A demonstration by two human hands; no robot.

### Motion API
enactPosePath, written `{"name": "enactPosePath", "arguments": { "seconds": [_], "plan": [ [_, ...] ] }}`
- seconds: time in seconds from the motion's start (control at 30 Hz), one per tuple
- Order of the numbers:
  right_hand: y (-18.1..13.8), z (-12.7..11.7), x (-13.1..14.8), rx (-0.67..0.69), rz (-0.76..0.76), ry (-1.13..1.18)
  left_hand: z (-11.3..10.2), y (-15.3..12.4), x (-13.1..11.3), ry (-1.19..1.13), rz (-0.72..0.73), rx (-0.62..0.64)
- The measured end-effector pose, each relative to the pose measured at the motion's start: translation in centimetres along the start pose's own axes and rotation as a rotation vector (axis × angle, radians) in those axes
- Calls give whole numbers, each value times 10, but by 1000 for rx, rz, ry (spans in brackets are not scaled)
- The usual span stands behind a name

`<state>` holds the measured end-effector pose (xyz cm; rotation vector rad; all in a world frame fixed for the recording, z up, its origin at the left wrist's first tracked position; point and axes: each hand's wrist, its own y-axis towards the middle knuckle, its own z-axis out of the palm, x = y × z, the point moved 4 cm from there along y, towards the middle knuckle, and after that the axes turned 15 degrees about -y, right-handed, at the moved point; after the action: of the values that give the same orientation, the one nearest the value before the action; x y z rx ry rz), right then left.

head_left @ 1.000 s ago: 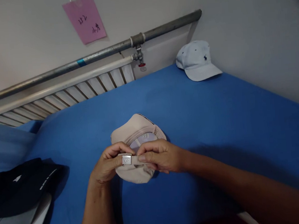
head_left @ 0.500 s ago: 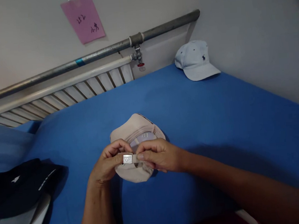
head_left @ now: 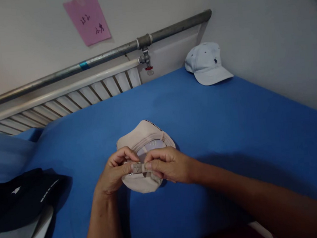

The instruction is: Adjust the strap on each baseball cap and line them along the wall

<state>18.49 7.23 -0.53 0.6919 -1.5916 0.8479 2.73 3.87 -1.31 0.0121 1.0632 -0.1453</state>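
A beige baseball cap [head_left: 142,185] lies upside down on the blue surface, its inside facing up and its brim pointing away from me. Across its back runs an adjustment strap with a metal buckle [head_left: 137,168]. My left hand [head_left: 115,171] pinches the strap at the buckle's left side, thumb against index finger. Close beside it, my right hand [head_left: 169,164] pinches the strap just right of the buckle. The strap's end is hidden under my right fingers.
A light blue cap [head_left: 207,63] sits at the back right by the wall. Dark and grey caps [head_left: 18,198] are stacked at the left. Behind the blue-covered bed [head_left: 157,100] are a white radiator [head_left: 90,95], a pipe with a red valve [head_left: 147,68] and a pink note [head_left: 87,19].
The buckle has tilted and shifted slightly right, so its face looks dull grey instead of bright. Both hands keep their pinch on the strap.
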Motion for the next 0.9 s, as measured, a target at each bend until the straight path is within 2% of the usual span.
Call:
{"name": "enactPosePath", "arguments": {
  "seconds": [0.3, 0.4, 0.6, 0.8, 0.9],
  "plan": [
    [-2, -3, 0, -45, 18, 33, 3, 0, 0, 21, -11, -50],
    [-2, -8, 1, -76, -42, 55, 4, 0, 1, 15, -18, -69],
    [-4, -8, 9, -35, -177, 103, 8, 1, 6, -25, -68, -32],
    [-14, -19, 19, -36, -129, -180, 7, 0, 3, -30, -17, -47],
    [-15, -21, 18, -49, -148, -244, 7, -1, 4, -29, -40, -35]
  ]
}}
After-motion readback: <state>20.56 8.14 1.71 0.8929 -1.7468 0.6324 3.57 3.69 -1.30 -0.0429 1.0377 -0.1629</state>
